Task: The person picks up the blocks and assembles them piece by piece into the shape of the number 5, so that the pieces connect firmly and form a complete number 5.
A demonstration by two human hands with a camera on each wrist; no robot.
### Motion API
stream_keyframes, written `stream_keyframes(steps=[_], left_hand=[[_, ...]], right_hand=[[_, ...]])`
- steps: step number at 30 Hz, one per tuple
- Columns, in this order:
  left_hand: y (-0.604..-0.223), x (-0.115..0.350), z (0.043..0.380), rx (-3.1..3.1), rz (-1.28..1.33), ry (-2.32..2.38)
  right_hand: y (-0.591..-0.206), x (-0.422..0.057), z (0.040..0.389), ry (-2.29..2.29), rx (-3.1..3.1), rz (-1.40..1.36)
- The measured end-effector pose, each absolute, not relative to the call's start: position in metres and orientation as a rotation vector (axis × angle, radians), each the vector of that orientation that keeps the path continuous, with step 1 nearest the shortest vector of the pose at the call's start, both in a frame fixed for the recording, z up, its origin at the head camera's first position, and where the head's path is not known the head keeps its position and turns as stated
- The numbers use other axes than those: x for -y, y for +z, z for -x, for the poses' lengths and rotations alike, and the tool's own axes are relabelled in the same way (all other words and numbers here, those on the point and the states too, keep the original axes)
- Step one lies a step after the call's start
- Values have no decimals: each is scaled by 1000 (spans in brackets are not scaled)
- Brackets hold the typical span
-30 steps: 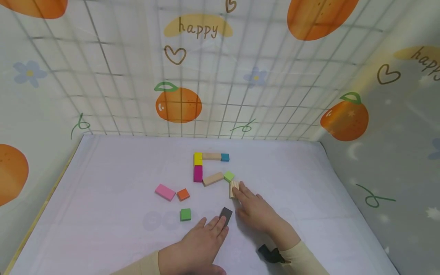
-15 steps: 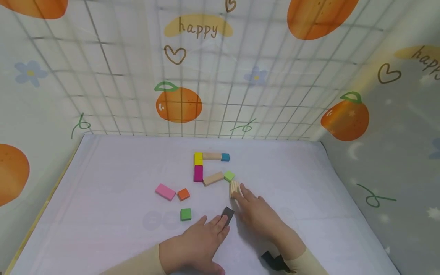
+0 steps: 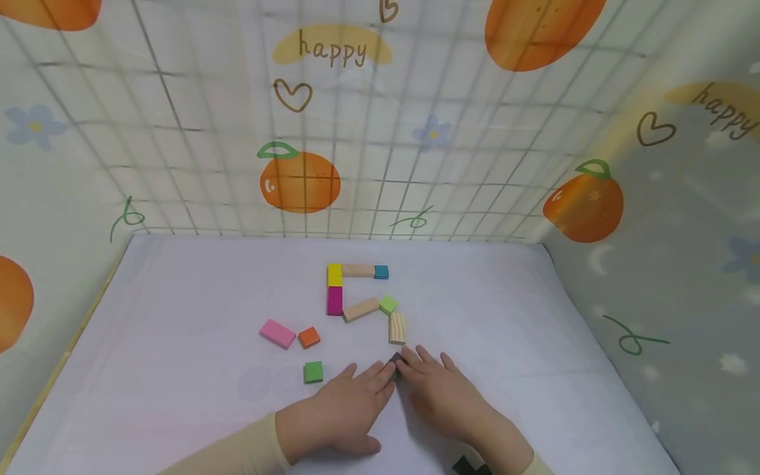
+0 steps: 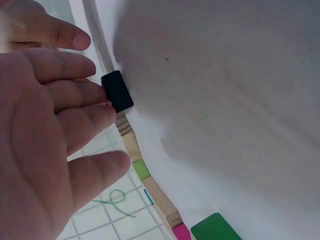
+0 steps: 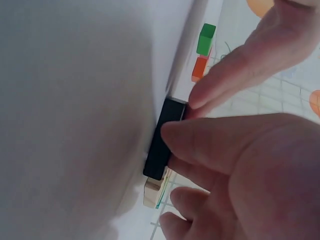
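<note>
In the head view both hands meet at a small black block (image 3: pixel 396 359) on the white tabletop. My left hand (image 3: pixel 341 409) lies with straight fingers, their tips at the block's left side. My right hand (image 3: pixel 448 399) pinches the block; in the right wrist view its thumb lies across the black block (image 5: pixel 159 155), other fingers behind. Just beyond stands a striped wooden block (image 3: pixel 397 328), its far end near a light green block (image 3: pixel 388 304). A plain wooden block (image 3: pixel 361 310) slants from there to a magenta block (image 3: pixel 335 301).
A yellow block (image 3: pixel 335 275), a wooden block (image 3: pixel 358 270) and a blue block (image 3: pixel 381 272) continue the line at the back. Loose on the left lie a pink block (image 3: pixel 277 334), an orange block (image 3: pixel 309 338) and a green block (image 3: pixel 313 372). A patterned curtain (image 3: pixel 356 119) rises behind.
My right hand has left the striped wooden block and come back toward me to the black block. My left fingers stay at the black block. The head view has shifted slightly.
</note>
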State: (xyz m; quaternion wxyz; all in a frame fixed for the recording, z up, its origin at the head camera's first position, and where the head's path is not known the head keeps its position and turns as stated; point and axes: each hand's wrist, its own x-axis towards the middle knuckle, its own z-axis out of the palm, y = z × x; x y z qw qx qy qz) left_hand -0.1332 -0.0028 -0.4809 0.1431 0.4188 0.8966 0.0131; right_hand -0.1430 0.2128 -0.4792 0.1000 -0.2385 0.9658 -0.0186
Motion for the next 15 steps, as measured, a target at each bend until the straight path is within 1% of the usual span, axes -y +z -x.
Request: stream_keyframes(steps=[6,15], left_hand=[[-482,-1,134,-2574,-1222,35],[-483,-4,143,-2544,-1215,97]], right_hand=[[-478,-213,146,-67,-2874,688],[-485,-217,151,-66,-2845,593]])
